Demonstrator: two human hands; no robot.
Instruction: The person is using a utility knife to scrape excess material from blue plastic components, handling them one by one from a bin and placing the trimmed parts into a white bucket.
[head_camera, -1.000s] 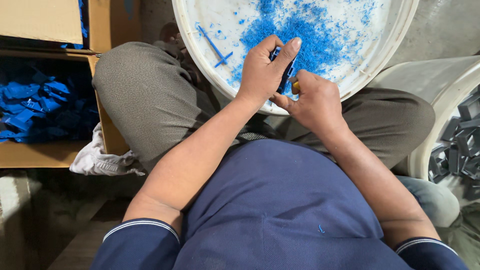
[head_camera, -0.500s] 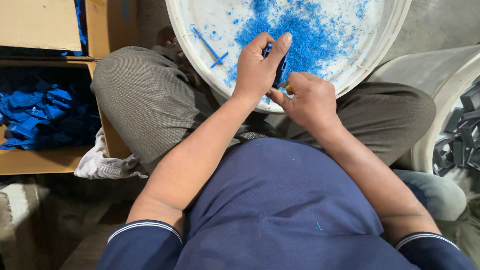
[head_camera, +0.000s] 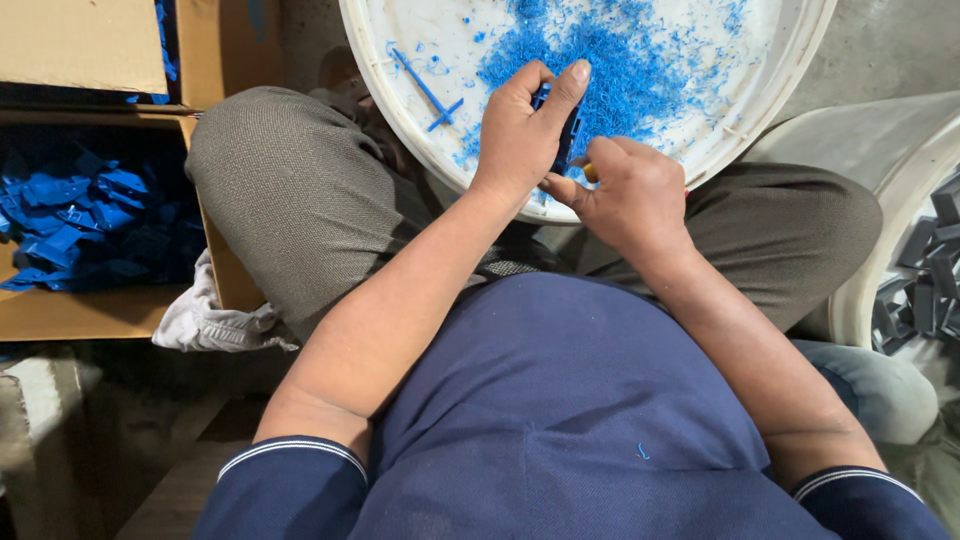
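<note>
Over the lap, at the near rim of a white basin (head_camera: 790, 75): left hand (head_camera: 520, 135) in a closed grip around a small blue plastic part (head_camera: 566, 135), right hand (head_camera: 630, 190) touching it, fingers curled on something small, mostly hidden. Beyond, blue shavings (head_camera: 620, 60). Far left, cardboard box (head_camera: 80, 315) of blue pieces

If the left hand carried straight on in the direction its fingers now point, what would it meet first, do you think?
Probably the pile of blue shavings in the white basin: the left hand, holding a blue part, points up-frame over it. Height above the pile is unclear.
</note>
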